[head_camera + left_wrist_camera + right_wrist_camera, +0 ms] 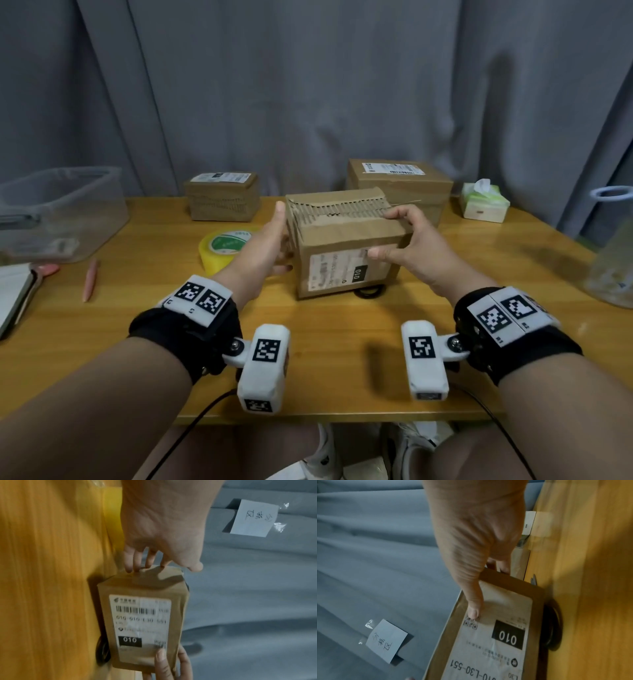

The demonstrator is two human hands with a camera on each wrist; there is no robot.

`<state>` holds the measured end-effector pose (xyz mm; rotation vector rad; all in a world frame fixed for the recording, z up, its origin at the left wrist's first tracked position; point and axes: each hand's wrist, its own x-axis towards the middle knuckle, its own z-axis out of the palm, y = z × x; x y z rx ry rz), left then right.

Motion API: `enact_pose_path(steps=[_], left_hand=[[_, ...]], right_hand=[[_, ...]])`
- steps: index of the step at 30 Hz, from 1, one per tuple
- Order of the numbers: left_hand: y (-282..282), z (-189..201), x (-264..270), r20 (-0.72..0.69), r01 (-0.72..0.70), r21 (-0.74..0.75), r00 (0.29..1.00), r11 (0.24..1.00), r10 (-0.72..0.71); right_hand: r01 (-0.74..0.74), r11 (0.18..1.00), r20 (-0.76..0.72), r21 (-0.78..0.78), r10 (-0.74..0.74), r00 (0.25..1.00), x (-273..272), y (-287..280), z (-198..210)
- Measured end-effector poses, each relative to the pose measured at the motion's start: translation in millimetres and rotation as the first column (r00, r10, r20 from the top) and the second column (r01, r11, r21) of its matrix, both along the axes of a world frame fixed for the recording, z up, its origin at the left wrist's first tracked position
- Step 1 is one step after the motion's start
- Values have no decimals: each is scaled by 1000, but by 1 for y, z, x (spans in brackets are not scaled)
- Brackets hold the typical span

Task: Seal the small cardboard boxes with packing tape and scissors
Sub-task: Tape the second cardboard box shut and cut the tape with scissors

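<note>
1. the small cardboard box (346, 240) sits near the middle of the table (342, 359), tipped a little, with its near right bottom edge resting on the dark loops of what look like scissors (368, 292). the left hand (265, 245) is pressed against its left end, fingers curled round that side; the right hand (411, 245) clasps the right end, fingers over the torn top seam and thumb on the shipping label (337, 270).
2. risk: the box rocks on the scissors, so it may wobble or slide if either hand lets go.
3. risk: the top seam is ragged with exposed corrugation; tape may bond poorly there or wrinkle if the flaps spring apart.
4. risk: the scissors look pinned under the box; pulling them out one-handed could drag the box askew.
5. risk: the yellow tape roll (224, 248) lies just left of the box, behind the left wrist; reaching for it means releasing the left end.
6. two more boxes (222, 197) (400, 186) stand at the far edge, well apart from the hands.
</note>
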<state>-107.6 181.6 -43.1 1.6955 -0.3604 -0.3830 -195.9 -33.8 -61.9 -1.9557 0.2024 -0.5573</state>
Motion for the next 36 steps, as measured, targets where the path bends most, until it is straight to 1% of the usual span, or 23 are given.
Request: enact_pose_path(steps=[2,4,8,11,16,22,24,28,30,33,34,36], left_hand=[[-3,-1,-2,42,43,38,998,998,-44],[-4,-3,-1,69,42,35,997,999,-45],[-2,-1,-2,74,27,-74,997,997,-22],[1,-2,1,82,21,-145,997,989,-9],[3,-7,7,79,-20,-187,996,982,35],[5,-16,10,72,-105,-195,990,975,121],[7,-17,10,69,-112,-199,989,974,128],[12,-19,12,60,-94,-214,992,972,109],[14,-20,13,61,-80,-225,993,971,96],[16,-25,13,22,-45,-196,999,980,50],[18,-27,13,-1,-29,-174,1000,984,29],[23,-28,14,-19,16,-158,1000,987,-19]], right_hand=[[18,1000,-2,-3,-18,1000,2,-4,-3],[12,1000,11,-3,-12,1000,2,-4,-4],[7,1000,40,-25,-6,999,0,0,-2],[-23,999,41,-36,25,999,-1,4,-1],[-39,999,71,4,38,997,-3,8,1],[-71,997,64,-27,72,995,-1,13,1],[-73,997,58,-14,73,996,-1,13,0],[-94,995,32,21,93,995,-1,11,-1],[-84,996,-21,7,84,996,0,11,-2],[8,997,-65,-74,-13,998,5,15,-7],[27,998,-68,-61,-31,997,7,17,-9],[25,998,-41,54,-23,999,7,25,-7]])
